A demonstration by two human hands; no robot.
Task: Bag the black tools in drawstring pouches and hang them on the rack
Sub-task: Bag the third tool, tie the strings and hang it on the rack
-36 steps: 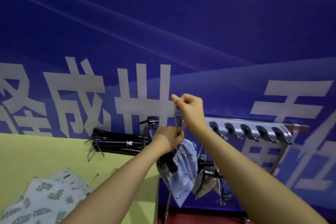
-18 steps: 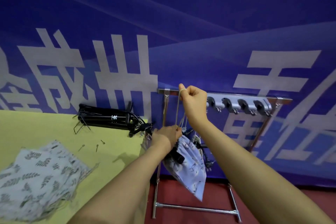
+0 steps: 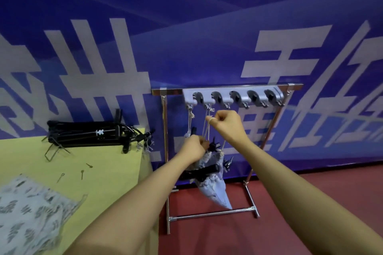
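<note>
My left hand (image 3: 194, 147) grips the pale leaf-print pouch (image 3: 215, 190) by its neck below the rack (image 3: 232, 98), black tool (image 3: 204, 172) poking out; my right hand (image 3: 226, 124) pinches its cord (image 3: 207, 128). The banner's (image 3: 186, 27) white characters are unreadable to me.

"What is behind everything?"
"A big blue banner (image 3: 207, 16) with pale letters on it."
"And down low?"
"A yellow table (image 3: 107, 172) on the left with three small metal pins (image 3: 82, 174) on it, and a dark red floor (image 3: 290, 223)."

3 rack hooks (image 3: 257, 99) hang free right of the hung pouch (image 3: 215, 190).
</note>
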